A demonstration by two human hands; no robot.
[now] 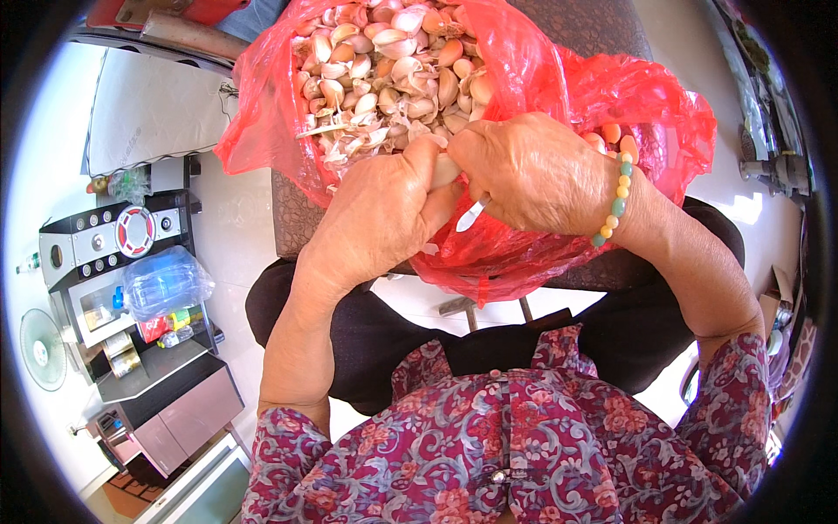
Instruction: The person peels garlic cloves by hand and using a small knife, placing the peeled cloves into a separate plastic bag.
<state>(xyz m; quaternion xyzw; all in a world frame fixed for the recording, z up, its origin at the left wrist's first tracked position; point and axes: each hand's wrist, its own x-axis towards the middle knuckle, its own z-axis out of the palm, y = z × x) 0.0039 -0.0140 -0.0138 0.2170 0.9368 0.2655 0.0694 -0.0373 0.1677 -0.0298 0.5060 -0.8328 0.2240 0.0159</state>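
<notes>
A garlic clove (445, 171) is pinched between the thumb and fingers of my left hand (383, 206). My right hand (537, 173) meets it from the other side, its thumb and fingertips against the clove's end. From under that hand pokes the pale, flat tip of a small knife-like tool (473, 215); the rest is hidden in the palm. Beyond both hands, a red plastic bag (524, 59) gapes around many unpeeled garlic cloves (393, 78) and loose papery skins (353, 141). Smoother cloves (612, 133) lie in a second red bag (655, 85), partly behind my right wrist.
The bags rest on a brown patterned stool or bench (294, 223) before my knees. To the left stand a dark cabinet (170, 373) with a large blue water bottle (163, 281) and a fan (42, 350). A bead bracelet (617, 207) circles my right wrist.
</notes>
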